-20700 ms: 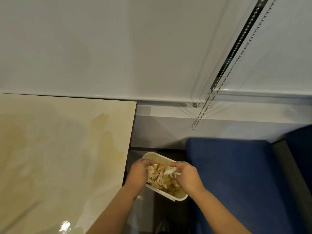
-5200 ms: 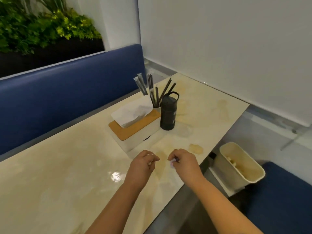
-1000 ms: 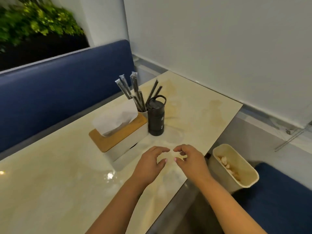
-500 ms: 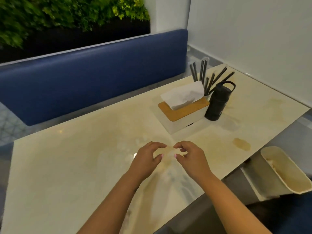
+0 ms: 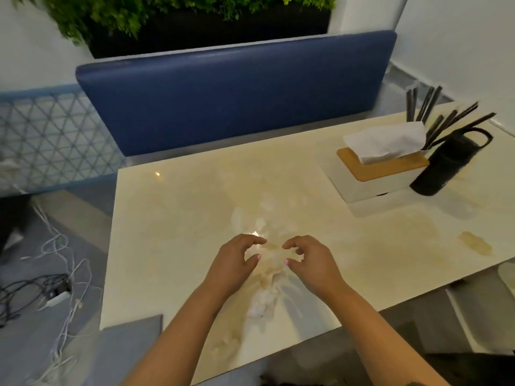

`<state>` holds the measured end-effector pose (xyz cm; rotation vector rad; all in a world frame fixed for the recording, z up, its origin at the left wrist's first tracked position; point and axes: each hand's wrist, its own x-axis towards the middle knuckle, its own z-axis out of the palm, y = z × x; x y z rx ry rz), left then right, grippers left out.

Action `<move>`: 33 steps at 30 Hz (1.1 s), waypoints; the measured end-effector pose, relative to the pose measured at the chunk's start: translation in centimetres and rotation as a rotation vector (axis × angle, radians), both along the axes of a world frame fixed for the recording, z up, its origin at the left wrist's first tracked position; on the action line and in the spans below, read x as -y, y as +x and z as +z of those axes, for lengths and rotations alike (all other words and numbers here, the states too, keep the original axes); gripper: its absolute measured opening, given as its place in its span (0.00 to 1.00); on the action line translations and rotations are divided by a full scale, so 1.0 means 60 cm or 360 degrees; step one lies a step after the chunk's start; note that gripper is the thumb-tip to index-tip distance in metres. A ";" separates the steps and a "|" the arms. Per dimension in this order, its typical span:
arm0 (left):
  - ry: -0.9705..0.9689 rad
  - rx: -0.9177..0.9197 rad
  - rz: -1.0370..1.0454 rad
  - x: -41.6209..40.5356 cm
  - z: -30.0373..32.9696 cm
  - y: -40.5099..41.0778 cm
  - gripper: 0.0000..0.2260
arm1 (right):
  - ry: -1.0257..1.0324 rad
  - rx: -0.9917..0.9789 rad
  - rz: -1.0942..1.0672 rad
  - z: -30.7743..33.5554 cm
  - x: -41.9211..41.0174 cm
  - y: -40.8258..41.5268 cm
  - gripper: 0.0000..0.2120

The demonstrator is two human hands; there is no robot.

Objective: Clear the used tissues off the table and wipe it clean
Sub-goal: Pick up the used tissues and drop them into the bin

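Both the left hand [image 5: 232, 264] and right hand [image 5: 312, 263] hover loosely curled and empty over the counter [image 5: 167, 218]; the fresh tissue [image 5: 387, 142] at two o'clock looks light, soft, tearable—pinch its upstanding fold.

A cream, marble-veined table [image 5: 172, 218] carries a tan stain [image 5: 476, 243]. A white tissue box [image 5: 370, 188] has a light-wood lid [image 5: 390, 166] and a white tissue [image 5: 386, 142]; beside it stand a black bottle [image 5: 446, 165] and black utensils [image 5: 434, 118]. The bench [image 5: 237, 90] is navy; the plants [image 5: 156, 9] are green. A pale-blue triangle lattice covers the screen [image 5: 53, 140]. White and black cables [image 5: 55, 274] lie on grey floor [image 5: 25, 344].
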<state>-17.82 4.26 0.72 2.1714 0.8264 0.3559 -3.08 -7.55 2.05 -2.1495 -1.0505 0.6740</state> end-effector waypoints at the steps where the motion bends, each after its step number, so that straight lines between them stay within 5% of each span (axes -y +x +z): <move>1: -0.0002 -0.0001 0.0012 0.001 -0.002 -0.006 0.14 | -0.0036 0.0007 0.0026 -0.003 -0.003 -0.004 0.12; 9: -0.0041 -0.0057 0.0153 0.009 -0.025 -0.092 0.13 | -0.0622 0.0190 0.0677 -0.050 -0.016 -0.076 0.43; 14: -0.0064 -0.0066 0.0191 0.016 -0.038 -0.117 0.13 | -0.0548 0.0400 0.0587 -0.071 -0.019 -0.087 0.28; 25: -0.0110 -0.0100 0.0222 0.030 -0.052 -0.146 0.12 | -0.0455 0.0150 0.0603 -0.084 -0.022 -0.092 0.05; 33: -0.0255 -0.0401 -0.0032 0.045 -0.046 -0.165 0.16 | -0.0442 0.0106 0.0506 -0.081 -0.019 -0.093 0.07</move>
